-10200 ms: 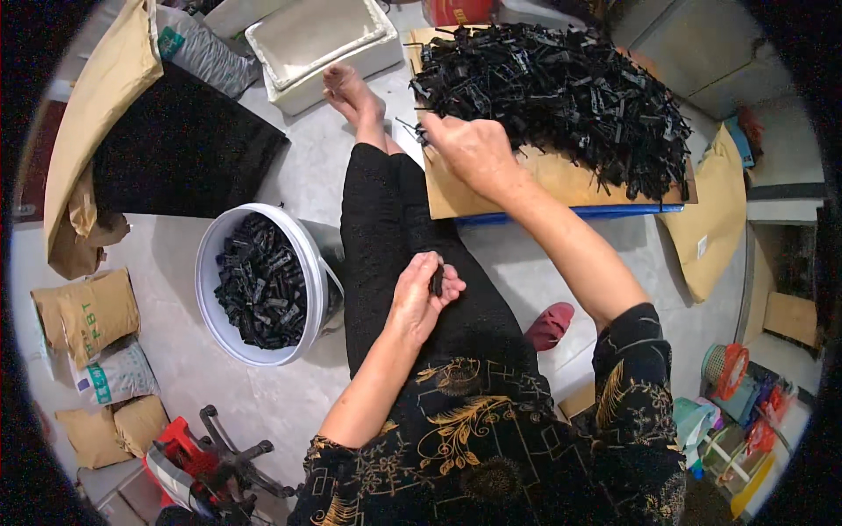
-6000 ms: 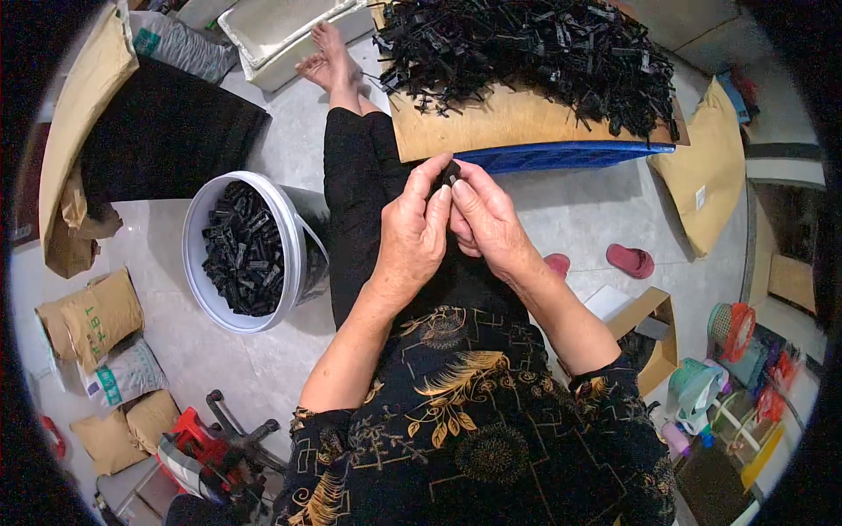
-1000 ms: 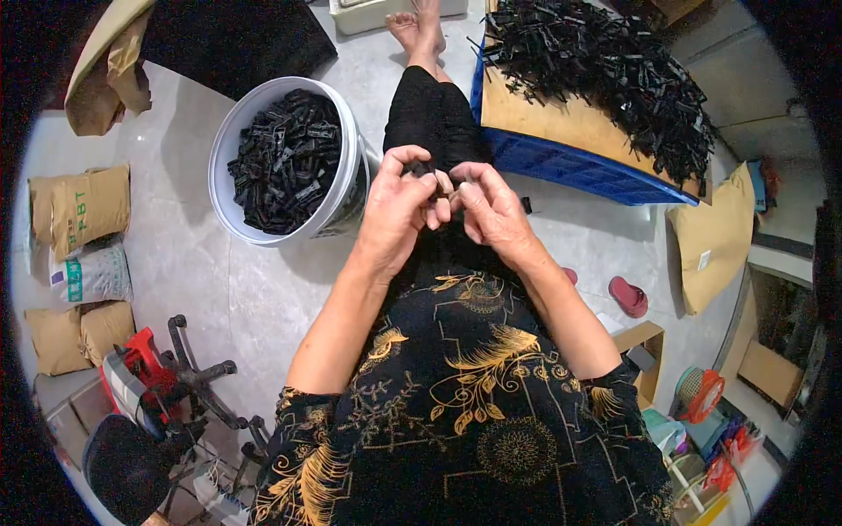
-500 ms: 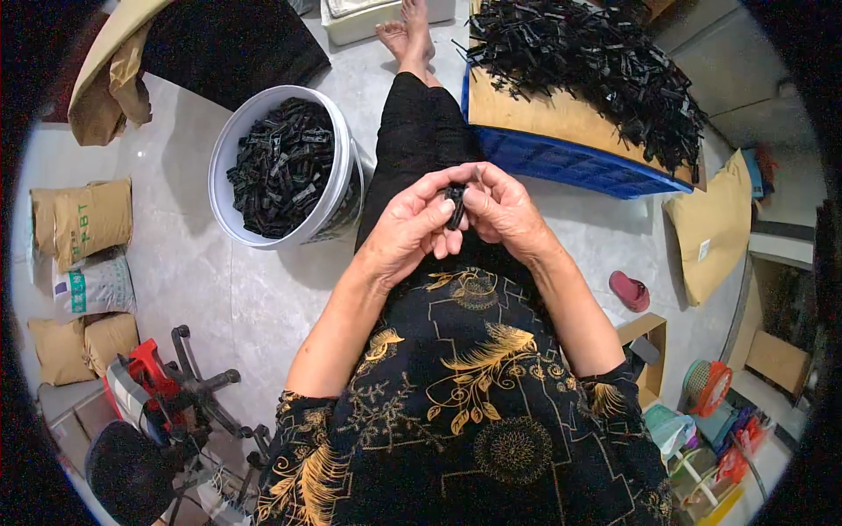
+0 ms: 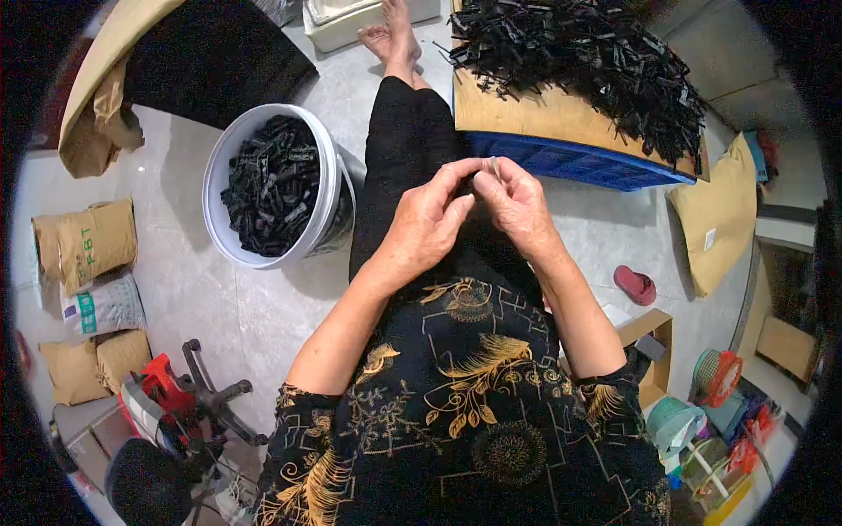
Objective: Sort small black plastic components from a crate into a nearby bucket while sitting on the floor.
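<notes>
My left hand (image 5: 431, 219) and my right hand (image 5: 517, 206) meet over my lap, their fingertips pressed together. Both are closed around a small black plastic part, now almost wholly hidden by the fingers and dark against my black trousers. A band shows on one right-hand finger. To the left stands a white bucket (image 5: 330, 197) holding many black plastic parts (image 5: 274, 184). At the far right, a large heap of thin black plastic pieces (image 5: 579, 66) covers much of a wooden board (image 5: 495, 110) on a blue crate (image 5: 553, 162).
Brown sacks (image 5: 96, 241) are stacked at the left, near an overturned-looking wheeled chair base (image 5: 215, 390). At right are a yellow-brown sack (image 5: 719, 219), a red slipper (image 5: 634, 285), a cardboard box (image 5: 658, 351) and baskets (image 5: 719, 377). Past the bucket is a black panel (image 5: 219, 61).
My hands have turned and drawn closer round the black plastic part, which showed plainly between the thumbs before. The whole view has shifted slightly.
</notes>
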`<state>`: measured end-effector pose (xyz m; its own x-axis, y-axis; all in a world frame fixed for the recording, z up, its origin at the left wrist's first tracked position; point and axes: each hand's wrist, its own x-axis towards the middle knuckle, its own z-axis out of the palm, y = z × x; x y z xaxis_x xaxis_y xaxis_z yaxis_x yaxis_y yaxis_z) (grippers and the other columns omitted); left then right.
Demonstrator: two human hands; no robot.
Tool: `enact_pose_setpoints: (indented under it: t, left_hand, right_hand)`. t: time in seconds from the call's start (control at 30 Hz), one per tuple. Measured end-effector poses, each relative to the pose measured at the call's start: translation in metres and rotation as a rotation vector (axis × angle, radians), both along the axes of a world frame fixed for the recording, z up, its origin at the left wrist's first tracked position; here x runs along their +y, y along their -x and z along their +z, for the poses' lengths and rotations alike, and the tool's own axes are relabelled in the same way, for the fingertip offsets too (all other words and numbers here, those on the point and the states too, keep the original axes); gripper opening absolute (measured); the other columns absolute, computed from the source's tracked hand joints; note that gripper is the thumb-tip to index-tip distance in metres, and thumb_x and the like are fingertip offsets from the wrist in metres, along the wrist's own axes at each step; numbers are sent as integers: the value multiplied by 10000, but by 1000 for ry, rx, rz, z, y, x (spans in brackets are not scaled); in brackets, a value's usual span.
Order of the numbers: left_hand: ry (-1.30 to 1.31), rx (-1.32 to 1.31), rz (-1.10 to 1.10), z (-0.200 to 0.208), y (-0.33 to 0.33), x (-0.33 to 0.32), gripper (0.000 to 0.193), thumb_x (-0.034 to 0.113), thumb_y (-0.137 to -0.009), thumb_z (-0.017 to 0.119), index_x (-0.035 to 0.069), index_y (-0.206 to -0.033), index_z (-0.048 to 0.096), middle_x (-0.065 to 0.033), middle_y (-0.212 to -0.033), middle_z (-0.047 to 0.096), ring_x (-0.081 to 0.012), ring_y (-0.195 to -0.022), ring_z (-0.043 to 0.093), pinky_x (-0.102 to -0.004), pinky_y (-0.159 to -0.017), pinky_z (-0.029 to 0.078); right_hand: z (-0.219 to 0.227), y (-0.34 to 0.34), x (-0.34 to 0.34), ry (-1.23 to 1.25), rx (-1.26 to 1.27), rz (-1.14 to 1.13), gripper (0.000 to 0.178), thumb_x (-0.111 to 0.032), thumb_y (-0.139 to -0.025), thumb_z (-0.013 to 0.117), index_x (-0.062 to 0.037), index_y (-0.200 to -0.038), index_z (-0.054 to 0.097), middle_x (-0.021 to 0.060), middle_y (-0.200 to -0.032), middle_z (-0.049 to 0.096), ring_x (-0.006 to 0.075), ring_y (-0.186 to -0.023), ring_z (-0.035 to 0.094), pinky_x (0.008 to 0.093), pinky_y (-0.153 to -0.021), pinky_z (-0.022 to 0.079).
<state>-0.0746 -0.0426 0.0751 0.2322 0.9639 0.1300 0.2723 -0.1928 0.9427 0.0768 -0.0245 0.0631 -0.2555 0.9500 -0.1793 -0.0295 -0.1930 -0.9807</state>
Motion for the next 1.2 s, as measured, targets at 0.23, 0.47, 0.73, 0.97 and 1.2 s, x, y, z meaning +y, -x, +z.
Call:
enact_pose_setpoints:
  t: [0.23, 0.47, 0.73, 0.97, 1.2]
  left_hand:
    - [185, -157, 74, -8, -20, 34, 347, 32, -874, 513, 16, -1220, 484, -59, -929, 593, -85, -820, 542, -234, -727, 458]
    - [159, -114, 98, -11, -32, 55, 330, 20, -858, 523, 19, -1188, 510, -110, -872, 625, -109, -800, 580, -249, -713, 470]
    - [71, 69, 82, -8, -40, 74, 319, -33, -830, 524, 4, -1146, 552, -170, -998, 629, -209, -896, 630, -290, -765, 485]
    - [-59, 250, -1, -26, -42, 89, 311, -56, -795, 541, 18, -1095, 572, -176, -993, 621, -309, -897, 628, -343, -753, 507]
    - [82, 279, 25, -5, -17, 89, 265, -63, -800, 547, 10, -1051, 590, -142, -971, 627, -227, -861, 642, -286, -741, 502]
  right_hand:
    - [9, -6, 11, 214, 207, -12, 367, -298, -964, 412, -64, -1247, 420, -53, -591, 396, 24, -444, 295, 173, -379, 221]
    - [0, -12, 31, 271, 277, -24, 319, -264, -967, 410, -77, -1225, 421, -63, -585, 381, 18, -435, 279, 174, -376, 210]
    - [-9, -12, 47, 239, 381, -87, 266, -205, -973, 394, -72, -1202, 418, -83, -576, 317, 8, -437, 258, 166, -383, 213]
    - [-43, -17, 53, 156, 254, -127, 254, -168, -955, 436, -52, -1179, 464, -57, -614, 385, 13, -507, 339, 172, -437, 279]
    - [-95, -44, 17, -54, -251, -131, 211, -122, -907, 492, -21, -1092, 503, 4, -631, 436, 74, -561, 403, 253, -504, 365]
